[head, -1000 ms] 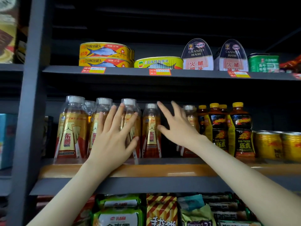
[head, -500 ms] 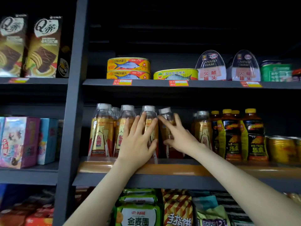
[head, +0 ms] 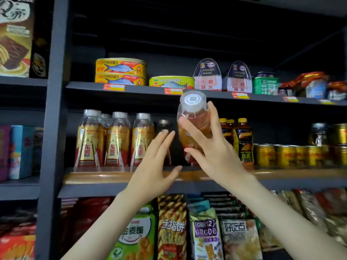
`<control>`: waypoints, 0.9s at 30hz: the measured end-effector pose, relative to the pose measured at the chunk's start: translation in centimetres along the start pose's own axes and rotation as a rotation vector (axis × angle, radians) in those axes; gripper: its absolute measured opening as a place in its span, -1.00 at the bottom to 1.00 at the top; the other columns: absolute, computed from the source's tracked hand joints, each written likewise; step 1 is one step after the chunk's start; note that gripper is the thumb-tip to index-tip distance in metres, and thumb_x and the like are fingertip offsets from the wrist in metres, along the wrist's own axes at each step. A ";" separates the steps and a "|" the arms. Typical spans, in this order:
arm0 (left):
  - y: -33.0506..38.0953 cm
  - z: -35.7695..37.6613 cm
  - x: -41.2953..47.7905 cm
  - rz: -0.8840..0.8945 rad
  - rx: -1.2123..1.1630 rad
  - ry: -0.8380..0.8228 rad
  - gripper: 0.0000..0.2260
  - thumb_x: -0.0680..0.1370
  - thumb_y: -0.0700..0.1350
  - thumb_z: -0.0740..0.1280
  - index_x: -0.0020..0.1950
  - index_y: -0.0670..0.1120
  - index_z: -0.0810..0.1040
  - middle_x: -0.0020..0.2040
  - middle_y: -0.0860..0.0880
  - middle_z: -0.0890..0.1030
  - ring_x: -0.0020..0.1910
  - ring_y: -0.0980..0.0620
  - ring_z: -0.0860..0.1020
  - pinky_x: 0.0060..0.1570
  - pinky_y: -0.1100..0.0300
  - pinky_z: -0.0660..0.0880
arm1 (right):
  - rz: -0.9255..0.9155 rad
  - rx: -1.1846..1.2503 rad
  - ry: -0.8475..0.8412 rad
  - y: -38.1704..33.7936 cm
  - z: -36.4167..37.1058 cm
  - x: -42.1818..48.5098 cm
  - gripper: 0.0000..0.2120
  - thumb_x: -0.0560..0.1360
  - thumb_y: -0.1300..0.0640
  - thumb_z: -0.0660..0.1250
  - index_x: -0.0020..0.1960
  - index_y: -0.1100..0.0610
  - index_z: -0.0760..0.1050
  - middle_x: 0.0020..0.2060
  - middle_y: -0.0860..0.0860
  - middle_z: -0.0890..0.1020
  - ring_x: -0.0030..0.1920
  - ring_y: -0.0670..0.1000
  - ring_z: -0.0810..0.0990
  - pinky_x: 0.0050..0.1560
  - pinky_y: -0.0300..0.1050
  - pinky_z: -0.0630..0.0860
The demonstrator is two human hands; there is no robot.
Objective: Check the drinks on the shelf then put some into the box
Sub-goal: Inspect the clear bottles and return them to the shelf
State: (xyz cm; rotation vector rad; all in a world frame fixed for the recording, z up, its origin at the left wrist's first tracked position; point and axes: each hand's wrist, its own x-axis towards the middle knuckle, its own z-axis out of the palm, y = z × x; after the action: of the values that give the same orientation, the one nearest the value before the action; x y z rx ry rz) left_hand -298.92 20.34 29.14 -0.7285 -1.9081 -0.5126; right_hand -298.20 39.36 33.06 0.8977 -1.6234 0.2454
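Note:
My right hand point(head: 212, 149) grips a clear drink bottle point(head: 194, 119) with amber liquid and a white cap, tilted toward me in front of the middle shelf point(head: 97, 176). My left hand point(head: 155, 162) hovers open just left of it, fingers spread, touching nothing. A row of matching gold-and-red labelled bottles point(head: 116, 141) stands upright on the shelf to the left. One more bottle point(head: 164, 128) stands deeper in the gap behind my left hand. No box is in view.
Dark bottles with yellow caps point(head: 243, 141) and gold cans point(head: 285, 156) stand right of the held bottle. Fish tins point(head: 121, 71) and ham tins point(head: 207, 76) fill the shelf above. Snack bags point(head: 171, 228) hang below. A dark upright post point(head: 54, 128) bounds the bay on the left.
My right hand has taken one bottle off the shelf, lifted it and tipped it toward me. My left hand has come off the bottles and moved right, staying open.

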 end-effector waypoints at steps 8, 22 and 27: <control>10.1 3.6 -10.9 -0.248 -0.450 -0.099 -0.16 0.40 -0.07 0.50 0.39 0.26 -0.05 0.36 0.23 0.31 0.28 0.40 0.40 0.15 0.48 0.39 | 0.029 0.423 -0.173 -5.8 -4.2 -13.8 -0.09 0.44 0.05 0.43 0.44 -0.46 -0.12 0.52 -0.21 -0.25 0.49 -0.04 0.15 0.16 0.21 0.50; 22.0 7.6 -35.9 -1.082 -0.660 -0.409 0.05 0.35 -0.19 0.53 0.49 0.38 -0.14 0.19 0.29 0.54 0.14 0.08 0.60 0.14 0.06 0.56 | 0.647 1.047 -0.844 -15.1 -6.7 -36.9 -0.12 0.42 -0.11 0.37 0.40 -0.54 -0.22 0.46 -0.48 -0.16 0.48 -0.37 -0.05 0.39 -0.26 0.31; 23.9 6.7 -36.2 -1.483 -0.942 -0.407 -0.23 0.44 -0.31 0.48 0.42 0.20 0.16 0.12 -0.04 0.61 0.00 0.08 0.65 -0.12 0.20 0.58 | 0.714 1.029 -0.927 -14.9 -6.7 -40.2 -0.31 0.63 0.28 0.17 0.45 -0.41 0.04 0.46 -0.43 0.06 0.49 -0.34 0.00 0.51 -0.09 0.17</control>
State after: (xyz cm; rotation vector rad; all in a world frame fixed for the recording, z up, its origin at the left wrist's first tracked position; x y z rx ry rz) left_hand -275.08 32.45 -5.70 0.2706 -2.2816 -2.4035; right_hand -283.37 49.93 -6.32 1.2258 -2.7223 1.4237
